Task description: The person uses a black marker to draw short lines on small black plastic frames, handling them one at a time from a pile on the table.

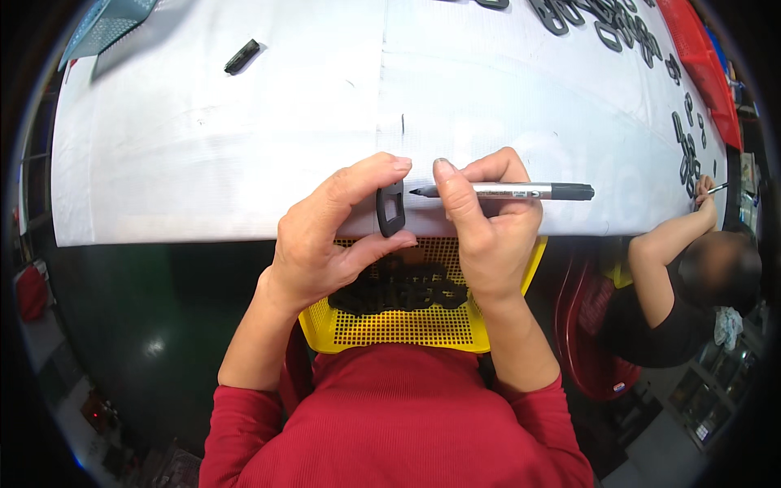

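My left hand [325,224] pinches a small black frame-shaped part [382,213] between thumb and fingertips, on edge above the table's front rim. In my right hand [492,224] is a silver marker pen [521,191] with a black end. Its dark tip points left, close to the part; whether it touches I cannot tell. Below both hands, a yellow perforated basket [399,332] rests against my lap. Many black parts [399,289] lie heaped inside it.
A white-covered table [244,163] spreads ahead. Black loop-shaped parts [610,34] lie scattered at far right beside a red tray [704,65]. One black piece [242,57] lies far left, near a blue basket [102,28]. At right, another person [675,285] sits on a red chair [582,325].
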Tool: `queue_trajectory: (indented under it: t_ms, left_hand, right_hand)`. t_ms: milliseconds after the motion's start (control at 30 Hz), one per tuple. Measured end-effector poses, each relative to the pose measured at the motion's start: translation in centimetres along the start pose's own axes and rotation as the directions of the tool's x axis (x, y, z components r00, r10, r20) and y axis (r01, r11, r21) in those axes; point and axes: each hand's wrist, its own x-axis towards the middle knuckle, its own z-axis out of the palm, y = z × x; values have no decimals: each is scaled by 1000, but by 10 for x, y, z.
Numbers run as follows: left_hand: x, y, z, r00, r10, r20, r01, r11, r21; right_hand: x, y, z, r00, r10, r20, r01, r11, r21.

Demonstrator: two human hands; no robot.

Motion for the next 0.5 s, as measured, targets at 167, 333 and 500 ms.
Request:
queue_trajectory:
  t_ms: [167, 333, 500]
  left_hand:
    - [-3, -4, 3, 999, 16, -35, -17, 999, -48]
    - [-1, -6, 4, 997, 82, -3, -82, 996, -31]
    - [2, -4, 4, 990, 142, -19, -142, 989, 32]
  right_hand:
    - [-5, -1, 1, 999, -35, 35, 38, 996, -81]
    - [-6, 5, 0, 995, -89, 37, 93, 989, -113]
    - [-6, 6, 0, 985, -145, 97, 158, 978, -140]
